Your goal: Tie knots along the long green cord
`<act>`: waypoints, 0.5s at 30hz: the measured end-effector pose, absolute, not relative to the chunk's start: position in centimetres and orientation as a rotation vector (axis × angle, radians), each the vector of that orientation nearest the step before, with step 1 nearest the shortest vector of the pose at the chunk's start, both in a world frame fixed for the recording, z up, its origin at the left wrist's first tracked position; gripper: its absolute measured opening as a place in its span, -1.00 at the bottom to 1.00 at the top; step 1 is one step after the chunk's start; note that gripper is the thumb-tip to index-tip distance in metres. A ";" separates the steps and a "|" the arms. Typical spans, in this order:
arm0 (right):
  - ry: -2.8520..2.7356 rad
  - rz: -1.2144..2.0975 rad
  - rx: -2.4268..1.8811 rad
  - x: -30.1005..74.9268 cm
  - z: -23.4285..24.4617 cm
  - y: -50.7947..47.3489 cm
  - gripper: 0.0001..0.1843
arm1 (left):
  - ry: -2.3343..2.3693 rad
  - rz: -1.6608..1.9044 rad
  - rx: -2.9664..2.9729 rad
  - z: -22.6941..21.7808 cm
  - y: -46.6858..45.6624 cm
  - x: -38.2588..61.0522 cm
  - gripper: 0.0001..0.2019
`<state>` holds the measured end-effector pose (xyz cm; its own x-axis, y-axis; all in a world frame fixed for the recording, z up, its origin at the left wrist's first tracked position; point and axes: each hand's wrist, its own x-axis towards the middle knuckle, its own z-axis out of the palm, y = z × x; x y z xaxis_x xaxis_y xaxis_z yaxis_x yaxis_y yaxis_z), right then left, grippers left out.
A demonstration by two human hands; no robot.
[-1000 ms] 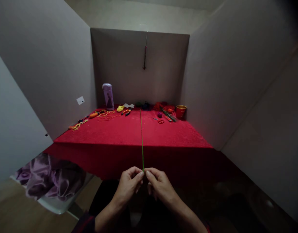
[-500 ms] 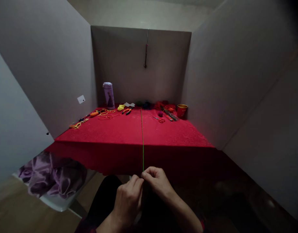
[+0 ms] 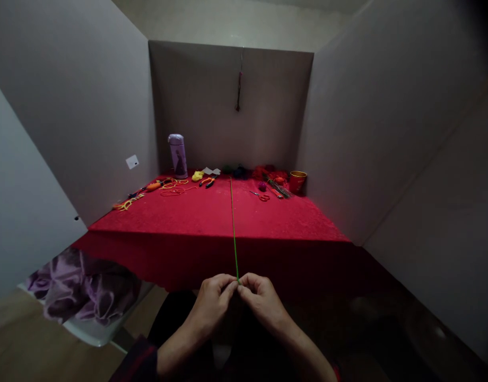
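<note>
A thin green cord (image 3: 234,233) runs taut from the back of the red-covered table (image 3: 188,212) over its front edge to my fingers. My left hand (image 3: 214,302) pinches at the cord's near end, thumb against fingertips. Right beside it, my right hand (image 3: 263,302) pinches the same spot, so the fingertips of both hands nearly touch. Both hands hang in front of the table edge, above my lap. The part of the cord between the fingertips is mostly hidden.
On the table's right are red-handled scissors (image 3: 262,196), a purple yarn ball (image 3: 262,186) and a red cup (image 3: 297,182). At left stand a purple bottle (image 3: 178,156), pliers (image 3: 207,182) and loose orange cords (image 3: 174,184). Grey panels enclose the sides. Purple cloth (image 3: 88,289) lies on a stool.
My left hand has risen and turned, bringing its fingertips up level with the right hand's at the cord. The cord's near end has shifted slightly right.
</note>
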<state>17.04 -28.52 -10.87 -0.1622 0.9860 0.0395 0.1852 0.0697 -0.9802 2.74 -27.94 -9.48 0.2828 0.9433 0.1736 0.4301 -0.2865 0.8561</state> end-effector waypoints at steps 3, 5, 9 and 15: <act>-1.586 1.062 -1.266 17.4 -10.7 -28.8 -0.81 | 1.236 0.904 1.833 -9.4 -27.5 2.6 -0.77; -1.641 0.966 -1.291 17.7 -10.5 -29.2 -0.78 | 1.237 0.899 1.838 -9.5 -27.3 2.6 -0.77; -1.685 0.836 -1.371 18.1 -10.4 -30.7 -0.74 | 1.265 0.948 1.788 -10.2 -27.3 2.7 -0.76; -1.589 1.097 -1.286 16.8 -12.5 -32.5 -0.72 | 1.091 0.974 1.287 -11.0 -27.7 3.6 -0.77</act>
<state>16.77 -32.47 -12.55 -0.1646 0.9845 0.0610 0.2920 0.1077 -0.9503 3.57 -27.69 -10.97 0.2287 0.9711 -0.0685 0.0412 0.0607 0.9973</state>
